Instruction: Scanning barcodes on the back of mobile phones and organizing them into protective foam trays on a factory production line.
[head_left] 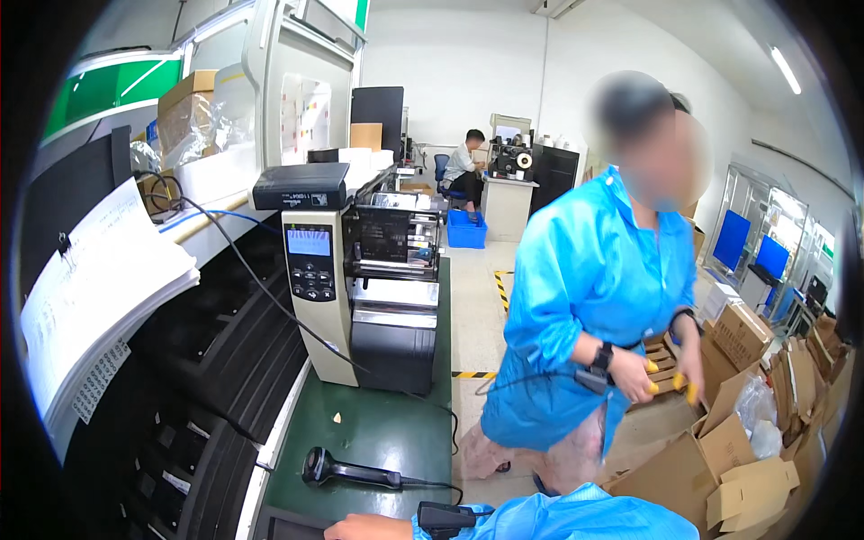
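Note:
At the lower edge my right hand [367, 527] reaches leftward out of a blue sleeve [585, 517]. A black device [445, 517] is strapped at its wrist. The hand lies beside the edge of a dark flat object [292, 524] whose kind I cannot make out; its fingers are mostly cut off by the frame. Just beyond it a black handheld barcode scanner [355, 472] lies on the green tabletop [310, 418], with its cord running right. Farther back stands a label printer [315, 297] with a lit screen and its side mechanism exposed. My left hand is out of view.
A co-worker [585, 279] in a blue coat stands close on the right, yellow covers on some fingertips. Cardboard boxes [675, 477] crowd the floor at right. Clipped papers [99, 288] hang at left beside black racks [207, 369]. Another person [463, 169] sits far back.

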Tool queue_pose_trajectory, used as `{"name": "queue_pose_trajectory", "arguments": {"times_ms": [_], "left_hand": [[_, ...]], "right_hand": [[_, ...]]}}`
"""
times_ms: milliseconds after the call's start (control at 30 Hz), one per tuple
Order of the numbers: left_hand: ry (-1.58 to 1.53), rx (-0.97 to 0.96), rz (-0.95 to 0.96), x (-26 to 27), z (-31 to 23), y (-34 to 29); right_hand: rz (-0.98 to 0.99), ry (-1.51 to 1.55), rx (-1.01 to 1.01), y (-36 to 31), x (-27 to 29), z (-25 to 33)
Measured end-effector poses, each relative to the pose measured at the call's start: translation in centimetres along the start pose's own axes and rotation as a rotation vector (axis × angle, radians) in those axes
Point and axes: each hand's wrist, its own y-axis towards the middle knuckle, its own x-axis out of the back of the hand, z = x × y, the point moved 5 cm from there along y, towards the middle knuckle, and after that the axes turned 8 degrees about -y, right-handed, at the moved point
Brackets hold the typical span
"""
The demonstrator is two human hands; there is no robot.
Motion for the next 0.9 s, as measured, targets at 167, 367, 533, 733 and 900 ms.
{"name": "queue_pose_trajectory", "arguments": {"times_ms": [167, 367, 533, 733, 900], "left_hand": [[0.045, 0.018, 0.005, 0.1, -0.5, -0.1], [0.133, -0.039, 0.017, 0.1, -0.9, -0.2], [0.133, -0.025, 0.017, 0.0, -1.7, -0.3], [0.134, -0.003, -0.010, -0.4, -2.5, -0.3], [0.251, -0.022, 0.044, -0.1, -2.4, 0.0]], "right_hand": [[-0.078, -0.003, -0.040, 0.0, -0.9, -0.5], [-0.122, 0.023, 0.000, 0.1, -1.3, -0.6], [-0.021, 0.069, -0.065, 0.2, -1.5, -0.8], [0.023, 0.021, -0.020, 0.0, -0.8, -0.5], [0.068, 0.048, -0.033, -0.3, 0.2, -0.1]]}}
